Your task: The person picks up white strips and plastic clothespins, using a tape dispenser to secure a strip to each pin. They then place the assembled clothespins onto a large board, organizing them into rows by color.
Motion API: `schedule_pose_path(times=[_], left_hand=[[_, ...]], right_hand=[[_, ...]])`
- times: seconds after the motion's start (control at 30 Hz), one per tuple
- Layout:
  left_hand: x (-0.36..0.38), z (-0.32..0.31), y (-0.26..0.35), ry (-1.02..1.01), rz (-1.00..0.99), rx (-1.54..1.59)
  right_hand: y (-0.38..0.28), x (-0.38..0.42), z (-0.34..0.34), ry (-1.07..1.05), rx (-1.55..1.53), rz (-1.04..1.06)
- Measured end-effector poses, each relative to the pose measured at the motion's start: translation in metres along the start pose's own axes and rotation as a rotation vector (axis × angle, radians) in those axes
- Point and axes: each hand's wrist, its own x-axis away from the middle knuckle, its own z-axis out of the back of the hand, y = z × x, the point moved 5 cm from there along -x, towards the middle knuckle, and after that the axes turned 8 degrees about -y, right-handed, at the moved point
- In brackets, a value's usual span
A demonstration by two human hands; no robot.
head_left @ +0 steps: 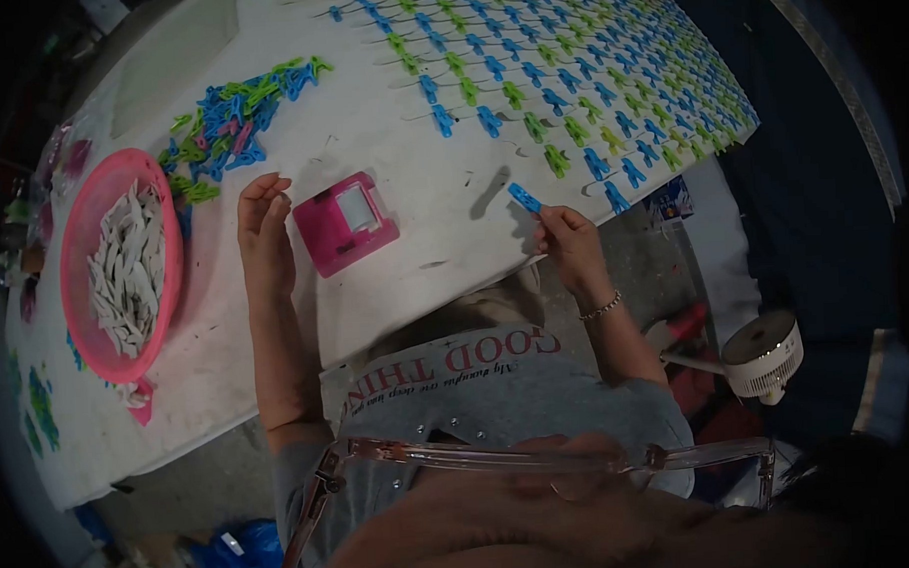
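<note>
A blue clip point(524, 197) is pinched between the thumb and fingers of my right hand point(569, 242), near the table's front edge. My left hand point(265, 230) is raised over the table just left of a pink tape dispenser point(323, 234) with a pale roll in it. Its fingers are bent, with the fingertips near the thumb; whether anything small is between them cannot be made out. Behind my left hand lies a loose pile of blue, green and pink clips point(231, 122). Rows of blue and green clips point(555, 160) cover the table's right side.
A pink basket point(172, 284) full of whitish strips stands on the white table point(395, 306) at the left. More clips point(40, 411) lie at the far left edge. A white fan point(762, 358) is right of my right arm, below table height.
</note>
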Motion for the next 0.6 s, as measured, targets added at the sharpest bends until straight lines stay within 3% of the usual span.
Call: schedule_pose_path(times=[0.2, 0.5, 0.6], left_hand=[[-0.002, 0.004, -0.005, 0.016, 0.03, -0.012], [-0.003, 0.006, -0.01, 0.046, 0.023, -0.058], [-0.001, 0.005, -0.007, 0.078, -0.031, -0.156]], right_hand=[[-0.003, 0.007, 0.059, 0.235, -0.075, 0.046], [-0.002, -0.003, 0.073, 0.246, -0.118, 0.029], [-0.008, 0.004, 0.064, 0.296, -0.007, 0.011]])
